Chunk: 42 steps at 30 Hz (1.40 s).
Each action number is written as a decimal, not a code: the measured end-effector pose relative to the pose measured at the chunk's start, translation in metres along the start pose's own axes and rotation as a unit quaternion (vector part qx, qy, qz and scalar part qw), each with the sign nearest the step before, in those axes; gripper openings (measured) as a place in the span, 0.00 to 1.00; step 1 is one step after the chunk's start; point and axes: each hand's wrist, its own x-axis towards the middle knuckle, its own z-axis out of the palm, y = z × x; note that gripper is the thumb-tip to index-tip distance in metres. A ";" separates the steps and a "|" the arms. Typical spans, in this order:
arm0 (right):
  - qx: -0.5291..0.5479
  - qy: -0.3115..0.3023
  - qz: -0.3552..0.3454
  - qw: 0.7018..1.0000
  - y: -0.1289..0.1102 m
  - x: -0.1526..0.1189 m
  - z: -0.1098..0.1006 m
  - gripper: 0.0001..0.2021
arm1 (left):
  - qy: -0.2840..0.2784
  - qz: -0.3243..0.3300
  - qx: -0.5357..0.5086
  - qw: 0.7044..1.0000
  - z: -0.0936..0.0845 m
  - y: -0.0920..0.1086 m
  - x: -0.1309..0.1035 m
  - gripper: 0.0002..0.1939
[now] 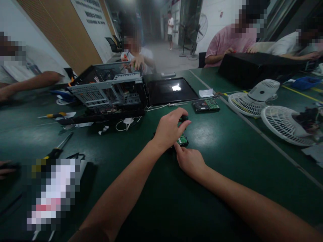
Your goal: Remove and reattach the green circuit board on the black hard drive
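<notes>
My left hand (169,129) is closed, with thumb and fingers curled round a small black handle (184,118) that looks like the end of a screwdriver. It is held above a hard drive (182,140) whose green circuit board faces up on the green table. Most of the drive is hidden under my left hand, and so is whatever lies below the handle. My right hand (190,159) grips the drive's near edge, its index finger stretched against it and the other fingers folded in.
Another hard drive (206,105) lies beyond my hands. An open computer case (108,94) and a dark flat panel (173,90) stand at the back. White fan parts (252,101) are on the right. A screwdriver (57,148) lies at left. Several people sit around the table.
</notes>
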 end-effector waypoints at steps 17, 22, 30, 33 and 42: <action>-0.003 0.006 -0.006 1.000 0.001 0.001 0.000 0.28 | 0.012 0.007 0.008 1.000 -0.001 0.000 0.001 0.10; -0.007 0.007 -0.005 1.000 0.001 0.001 0.001 0.28 | 0.039 -0.004 -0.004 0.999 0.003 -0.004 -0.001 0.12; -0.003 0.012 -0.006 1.000 0.001 0.001 0.002 0.28 | 0.031 0.019 0.022 0.999 -0.002 -0.001 0.001 0.07; -0.003 0.008 -0.003 1.000 0.001 0.001 0.003 0.29 | 0.022 0.020 0.029 0.999 -0.003 -0.002 0.002 0.08; -0.001 0.013 -0.006 1.000 0.002 0.001 0.004 0.26 | 0.048 0.008 0.014 0.999 0.004 -0.004 0.000 0.14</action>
